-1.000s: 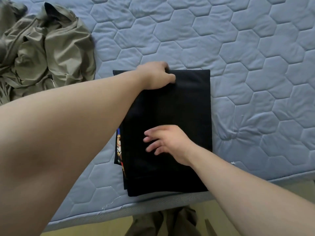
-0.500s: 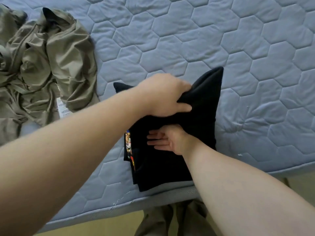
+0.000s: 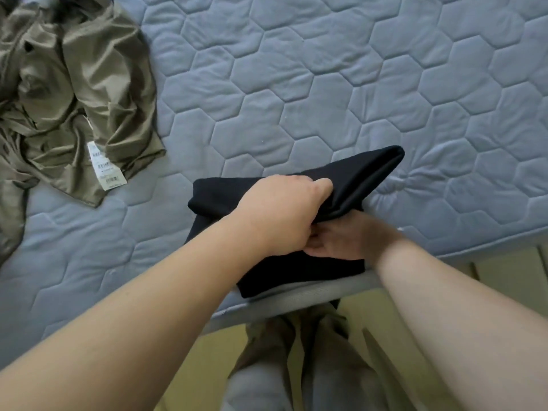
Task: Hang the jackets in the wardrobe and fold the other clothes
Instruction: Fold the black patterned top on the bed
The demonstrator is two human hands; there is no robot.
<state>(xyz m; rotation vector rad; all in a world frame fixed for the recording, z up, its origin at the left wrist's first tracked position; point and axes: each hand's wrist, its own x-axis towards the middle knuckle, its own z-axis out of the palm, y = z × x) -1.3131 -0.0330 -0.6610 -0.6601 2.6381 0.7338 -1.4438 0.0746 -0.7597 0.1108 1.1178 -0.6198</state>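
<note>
Folded black cotton garment [image 3: 299,274] at near edge of quilted grey-blue mattress [image 3: 296,84], long axis 12 to 6; left hand [image 3: 284,215] grips its raised far end, right hand [image 3: 341,241] flat beneath, at 5 o'clock.

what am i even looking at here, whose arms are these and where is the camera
There is no machine here. A person wears a wide-angle camera on the head, looking down, so both arms are their own. They stand at a bed with a quilted blue mattress. The left hand grips a black garment and holds its far half raised, mid-fold it seems. The right hand lies on the lower half, under the raised part. To the left lies a crumpled olive jacket with a white tag showing.
</note>
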